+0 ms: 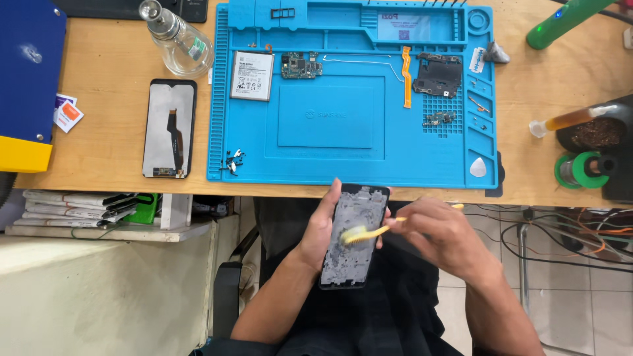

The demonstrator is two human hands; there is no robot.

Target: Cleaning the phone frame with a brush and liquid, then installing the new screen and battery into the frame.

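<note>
A wooden table (119, 142) is sitting under even light; below its front edge, pale floor tiles (597, 310) are showing, with tangled cables (573, 231) hanging.

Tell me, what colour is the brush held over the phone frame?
Yellow brush, seen in the head view.

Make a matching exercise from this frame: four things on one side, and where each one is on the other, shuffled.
Things:
1. phone frame
2. yellow brush
3. battery
4. glass flask

Places:
A. on the blue mat, top left
B. in the left hand
C. on the bare wooden desk, left of the mat
D. in the right hand

Pairs: 1-B, 2-D, 3-A, 4-C
</note>
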